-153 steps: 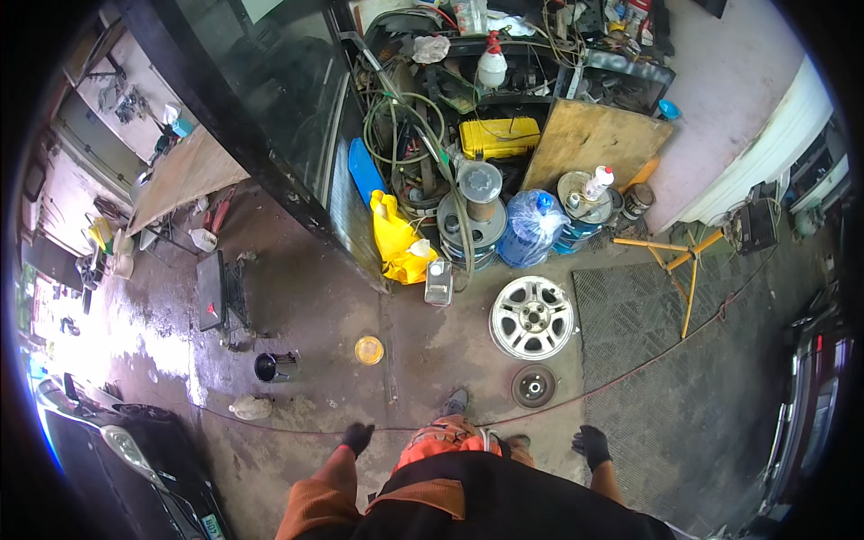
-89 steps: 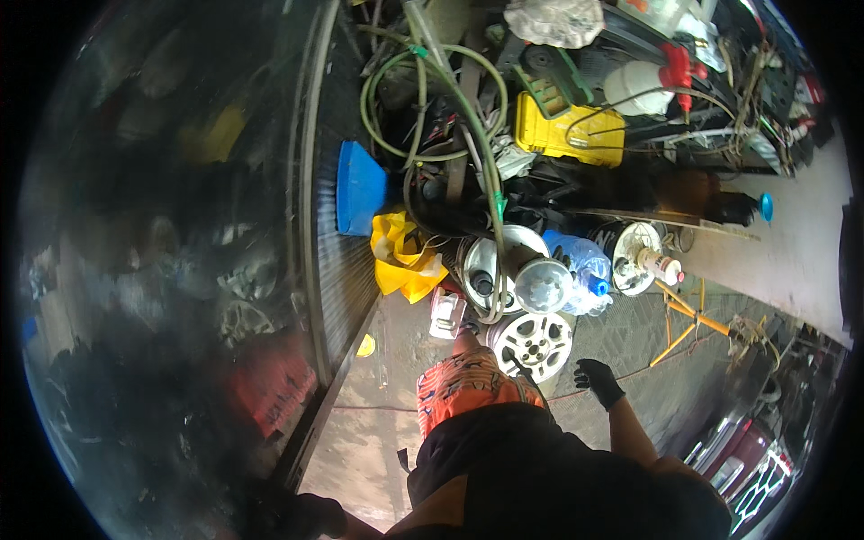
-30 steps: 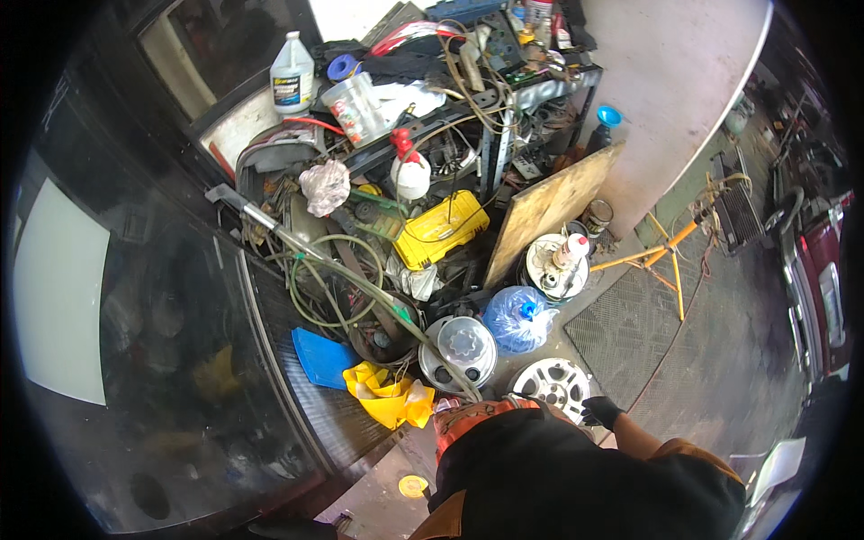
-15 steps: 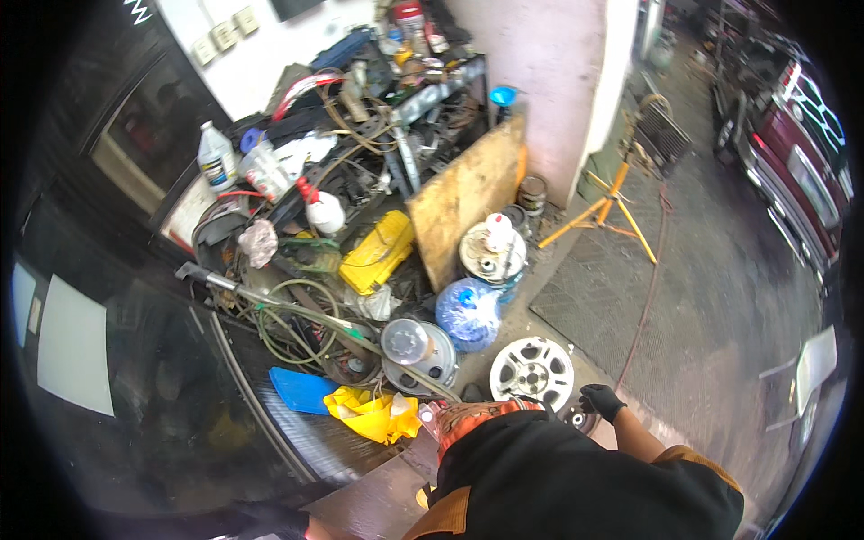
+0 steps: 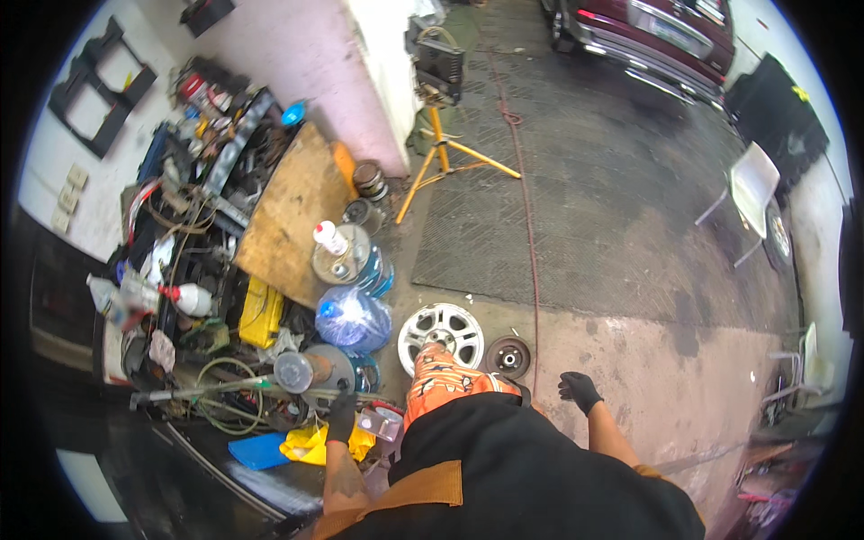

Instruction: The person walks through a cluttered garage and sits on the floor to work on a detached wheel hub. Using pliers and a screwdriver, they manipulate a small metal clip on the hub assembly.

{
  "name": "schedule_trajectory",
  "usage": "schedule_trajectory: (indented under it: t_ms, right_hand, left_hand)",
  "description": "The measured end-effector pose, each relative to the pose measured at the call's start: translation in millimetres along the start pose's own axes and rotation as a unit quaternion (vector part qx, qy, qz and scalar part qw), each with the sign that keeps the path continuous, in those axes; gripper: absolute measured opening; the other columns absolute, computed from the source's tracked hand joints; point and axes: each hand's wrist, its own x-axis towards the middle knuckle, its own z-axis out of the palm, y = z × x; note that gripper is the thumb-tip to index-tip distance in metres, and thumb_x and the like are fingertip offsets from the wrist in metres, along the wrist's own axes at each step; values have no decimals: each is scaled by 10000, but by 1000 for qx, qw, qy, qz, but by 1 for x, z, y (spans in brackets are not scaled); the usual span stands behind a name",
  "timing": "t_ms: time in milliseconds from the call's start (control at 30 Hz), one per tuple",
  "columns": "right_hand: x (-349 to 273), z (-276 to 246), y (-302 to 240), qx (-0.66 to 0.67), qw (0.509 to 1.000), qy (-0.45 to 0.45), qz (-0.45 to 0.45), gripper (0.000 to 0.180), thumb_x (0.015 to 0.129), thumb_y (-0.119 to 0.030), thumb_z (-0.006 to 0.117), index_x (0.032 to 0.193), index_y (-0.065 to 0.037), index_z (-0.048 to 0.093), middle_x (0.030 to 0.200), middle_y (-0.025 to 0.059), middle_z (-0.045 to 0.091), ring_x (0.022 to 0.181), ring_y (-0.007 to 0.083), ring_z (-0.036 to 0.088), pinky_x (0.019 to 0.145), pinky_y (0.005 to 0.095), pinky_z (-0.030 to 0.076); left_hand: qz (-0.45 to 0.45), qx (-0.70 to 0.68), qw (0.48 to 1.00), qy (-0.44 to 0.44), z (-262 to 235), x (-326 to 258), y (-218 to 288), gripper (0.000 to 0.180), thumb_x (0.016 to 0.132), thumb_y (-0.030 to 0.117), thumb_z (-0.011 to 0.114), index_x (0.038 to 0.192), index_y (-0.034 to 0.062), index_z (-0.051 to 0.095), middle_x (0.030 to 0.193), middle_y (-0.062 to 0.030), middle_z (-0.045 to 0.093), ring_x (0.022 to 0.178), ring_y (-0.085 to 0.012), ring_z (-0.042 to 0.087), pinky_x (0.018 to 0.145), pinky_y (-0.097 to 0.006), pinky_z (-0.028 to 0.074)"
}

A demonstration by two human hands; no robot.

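Observation:
My left hand, in a black glove, is stretched forward above a yellow cloth, with nothing seen in it. Beside that hand are a small grey box and a blue flat piece. My right hand, also black-gloved, hangs over the concrete floor with its fingers loosely bent and apart, holding nothing. Left of it, a round rusty brake drum lies on the floor. A silver wheel rim lies beside the drum, partly covered by my leg in orange patterned cloth.
A blue water jug, buckets and a plywood board stand left, before a heap of parts and a yellow case. Ahead are a yellow tripod stand and a red hose. A maroon vehicle and chairs are farther right.
The view has swung right, showing more floor and the chairs. My left hand has come up from the lower edge to beside the yellow cloth. My right hand stays free.

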Motion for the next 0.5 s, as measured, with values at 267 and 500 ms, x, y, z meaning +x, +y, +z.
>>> schedule_trajectory:
  t_ms: [267,500]
  right_hand:
    - [-14,-33,40,194,977,71,48,312,905,-200,578,1145,-1,594,944,171,668,729,264,658,648,383,574]
    - [33,-53,-44,165,979,102,59,273,919,-191,578,1111,2,607,914,146,665,747,262,664,680,393,574]
  left_hand:
    - [201,323,879,-288,80,84,75,332,966,237,461,1212,63,600,1089,-202,668,1040,-355,630,891,-433,483]
    - [94,366,828,-413,192,210,166,349,947,232,462,1266,166,586,1007,-216,673,945,-387,654,825,-459,513]
